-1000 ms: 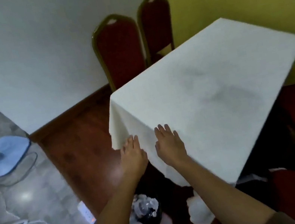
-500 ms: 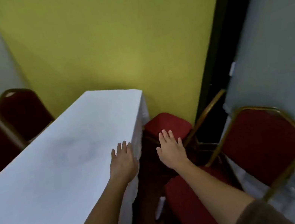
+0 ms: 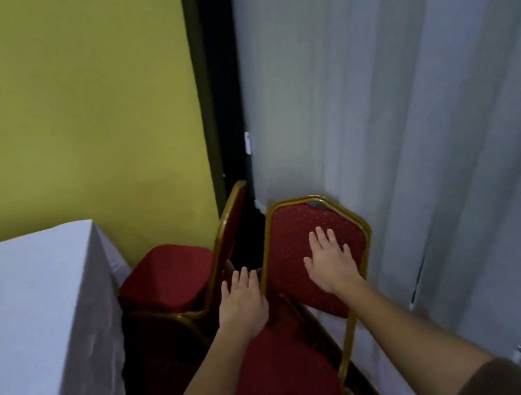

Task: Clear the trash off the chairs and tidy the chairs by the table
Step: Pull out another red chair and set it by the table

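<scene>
Both hands open, fingers extended, gripping nothing. Right hand over red backrest of near chair; contact unclear. Left hand at that backrest's gold left edge, above seat. Second red chair beside bench far right corner. Grey curtain behind.

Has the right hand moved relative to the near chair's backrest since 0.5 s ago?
Yes. The right hand was over the gap between the chairs, left of the near chair's backrest; now it lies open, in front of that red backrest.
</scene>
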